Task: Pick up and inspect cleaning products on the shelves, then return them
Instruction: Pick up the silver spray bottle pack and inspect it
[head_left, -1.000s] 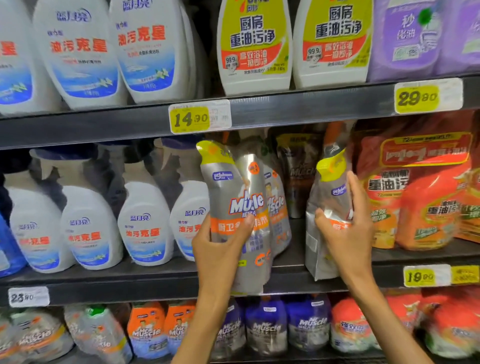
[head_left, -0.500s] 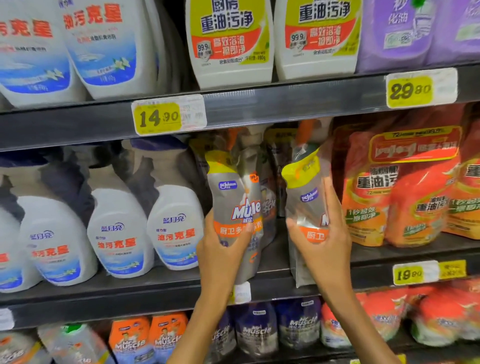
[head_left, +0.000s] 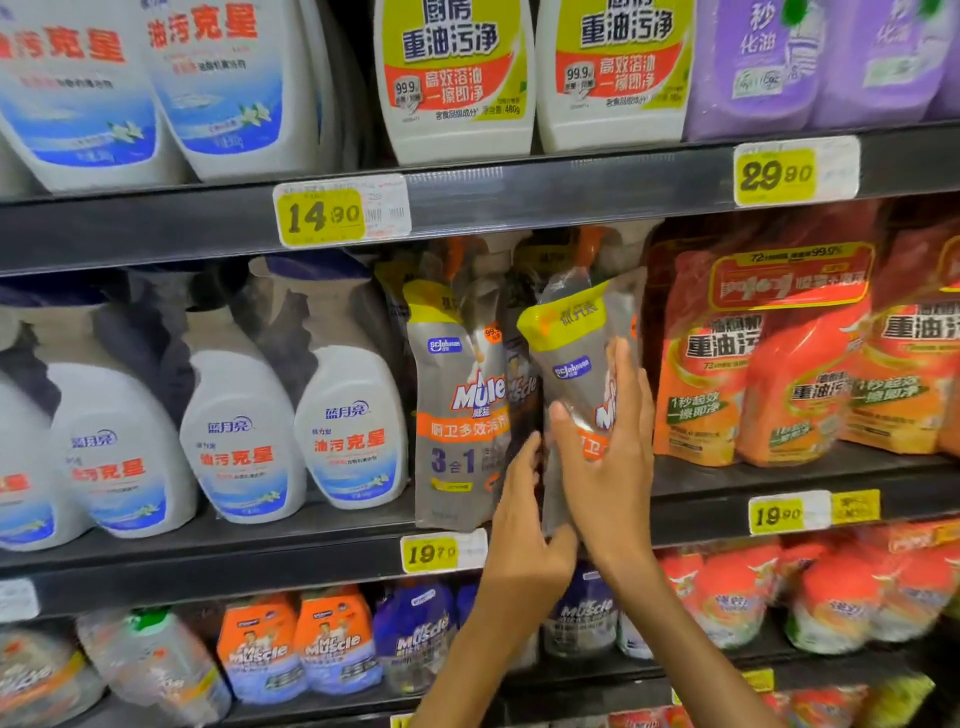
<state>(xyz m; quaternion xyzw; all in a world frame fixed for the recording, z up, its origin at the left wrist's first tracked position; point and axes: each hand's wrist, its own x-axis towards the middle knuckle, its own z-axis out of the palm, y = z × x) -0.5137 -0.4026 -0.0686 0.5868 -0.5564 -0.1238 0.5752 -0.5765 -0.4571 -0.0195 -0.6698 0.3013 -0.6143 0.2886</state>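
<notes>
Two silver refill pouches with yellow tops are on the middle shelf (head_left: 208, 564). The left pouch (head_left: 457, 415) stands upright by itself on the shelf, its "3 in 1" label facing me. The right pouch (head_left: 571, 348) leans left, its base near the shelf's front edge. My right hand (head_left: 608, 467) wraps around its front and right side. My left hand (head_left: 519, 519) presses against its lower left edge, fingers pointing up between the two pouches. More silver pouches stand behind, mostly hidden.
White spray bottles (head_left: 348, 415) fill the shelf to the left, orange refill packs (head_left: 779, 374) the right. White and purple bottles (head_left: 457, 78) stand on the shelf above, small bottles (head_left: 332, 644) on the shelf below. Yellow price tags (head_left: 431, 553) line the shelf edges.
My left hand let go of the left pouch, which now stands on the shelf, and moved right to the second pouch. My right hand brought that pouch leftward, closer to the first.
</notes>
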